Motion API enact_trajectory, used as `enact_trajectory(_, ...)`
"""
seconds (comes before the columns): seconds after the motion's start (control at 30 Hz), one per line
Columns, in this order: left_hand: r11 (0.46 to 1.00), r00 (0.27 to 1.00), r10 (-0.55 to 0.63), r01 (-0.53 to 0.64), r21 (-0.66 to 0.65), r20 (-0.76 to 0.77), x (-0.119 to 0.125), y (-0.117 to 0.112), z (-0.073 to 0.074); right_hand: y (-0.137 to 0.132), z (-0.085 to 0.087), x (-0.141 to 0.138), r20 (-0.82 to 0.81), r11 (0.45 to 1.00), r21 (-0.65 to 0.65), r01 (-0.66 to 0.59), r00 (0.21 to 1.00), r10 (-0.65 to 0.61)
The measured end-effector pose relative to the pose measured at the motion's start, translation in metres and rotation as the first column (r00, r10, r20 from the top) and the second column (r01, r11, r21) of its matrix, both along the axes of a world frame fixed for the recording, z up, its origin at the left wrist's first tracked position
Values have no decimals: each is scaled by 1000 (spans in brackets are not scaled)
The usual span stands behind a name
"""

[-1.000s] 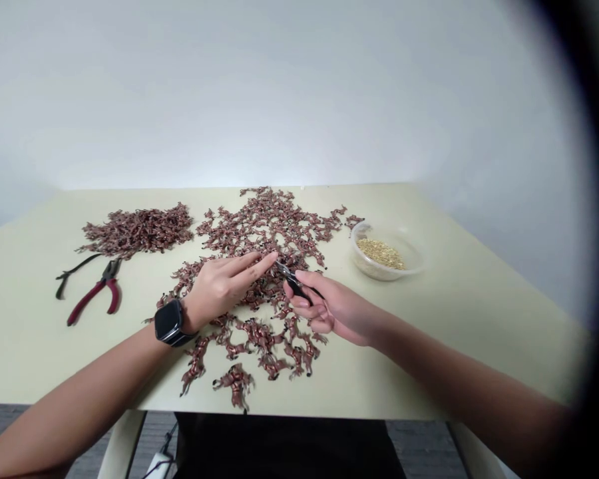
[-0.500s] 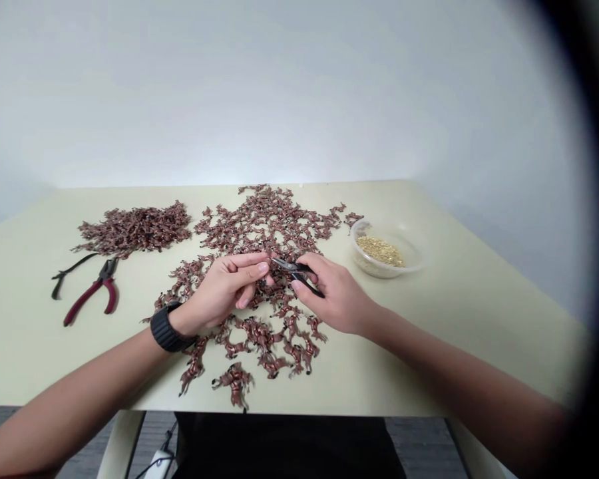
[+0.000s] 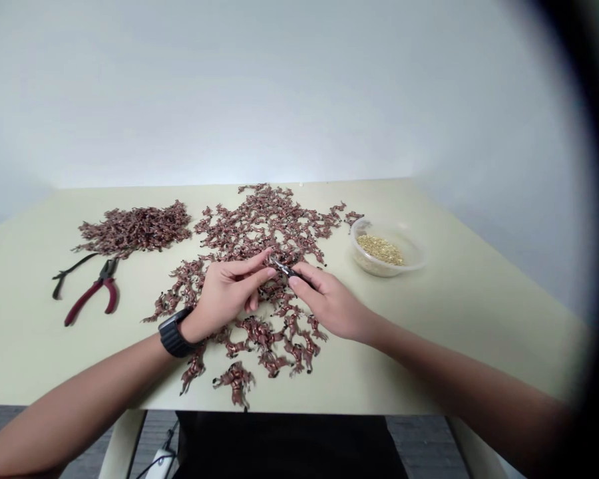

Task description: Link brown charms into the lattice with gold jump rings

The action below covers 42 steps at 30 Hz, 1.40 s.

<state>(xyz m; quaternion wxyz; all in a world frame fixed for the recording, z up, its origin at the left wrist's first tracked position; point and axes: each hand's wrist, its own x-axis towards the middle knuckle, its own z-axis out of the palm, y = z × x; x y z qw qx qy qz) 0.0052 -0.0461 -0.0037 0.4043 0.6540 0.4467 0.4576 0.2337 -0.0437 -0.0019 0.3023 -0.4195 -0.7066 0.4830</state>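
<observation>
Over the middle of the table, my right hand (image 3: 332, 303) is closed around small black-handled pliers (image 3: 290, 271). Their metal jaws point left and reach the fingertips of my left hand (image 3: 232, 289). The thumb and index finger of that hand are pinched near the jaw tips; whatever sits between them is too small to make out. Beneath and around both hands spreads a loose layer of small brown animal figurines (image 3: 259, 223), like little horses. One cluster of figurines (image 3: 235, 384) lies close to the front edge.
A denser heap of brown figurines (image 3: 134, 229) stands at the back left. In front of it rest red-handled pliers (image 3: 92, 293) and a black tool (image 3: 70, 274). To the right is a clear plastic bowl (image 3: 413, 256) holding small gold pieces (image 3: 379, 249).
My left hand has turned slightly and its wrist has shifted right. The pliers in my right hand have rotated, and their handles now look closed together.
</observation>
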Motion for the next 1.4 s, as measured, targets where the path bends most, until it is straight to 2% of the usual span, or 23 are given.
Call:
enact_trajectory(0.03,989,994,20,-3,148,-111,-5,3,-2,-1,1,-1,-67,992,-128,-20,998,11)
enact_trajectory(0.07,948,972,51,26,316,-231,-11,6,-4,-2,3,-1,-142,961,-270,-64,990,26)
enact_trajectory(0.13,789,884,144,168,591,-444,-23,15,-6,-1,8,0,-280,835,-515,-195,959,51)
enact_trajectory(0.17,718,833,180,252,648,-523,-28,18,-7,0,10,1,-330,765,-592,-254,942,57)
enact_trajectory(0.2,674,803,212,292,678,-557,-32,21,-7,1,11,2,-362,714,-636,-292,930,59)
enact_trajectory(0.23,663,799,217,301,685,-561,-33,23,-6,2,12,2,-375,690,-654,-310,925,61)
enact_trajectory(0.27,688,825,200,265,675,-528,-32,23,-5,4,12,3,-369,700,-647,-303,927,61)
enact_trajectory(0.3,747,873,160,197,635,-460,-29,22,-4,5,11,4,-344,742,-612,-273,937,61)
enact_trajectory(0.33,835,927,111,109,539,-360,-25,21,-2,5,10,4,-300,813,-540,-218,952,56)
enact_trajectory(0.37,928,967,48,50,370,-251,-20,19,0,6,8,5,-234,892,-429,-145,971,45)
enact_trajectory(0.4,985,991,-18,40,170,-130,-15,16,2,7,7,6,-154,956,-286,-67,988,24)
enact_trajectory(0.43,999,999,-52,52,-10,-12,-11,14,3,8,5,7,-71,992,-130,-4,997,-5)
enact_trajectory(0.47,985,993,-67,81,-154,97,-8,13,5,8,4,8,5,999,17,36,999,-36)
enact_trajectory(0.5,960,980,-68,115,-255,188,-5,12,6,9,2,9,69,989,137,50,996,-60)
enact_trajectory(0.57,919,950,-51,165,-358,307,-2,11,7,11,1,11,156,955,293,34,984,-83)
enact_trajectory(0.63,895,930,-44,199,-399,366,-1,10,8,13,0,12,202,923,386,2,976,-87)
enact_trajectory(0.73,882,911,-47,231,-412,410,-1,9,8,14,-1,13,237,897,440,-42,969,-71)
enact_trajectory(0.9,880,900,-65,255,-400,430,-1,7,6,14,0,13,266,904,424,-58,962,-63)
enact_trajectory(1.4,887,908,-51,232,-399,416,0,8,5,14,1,14,267,917,393,-63,962,-48)
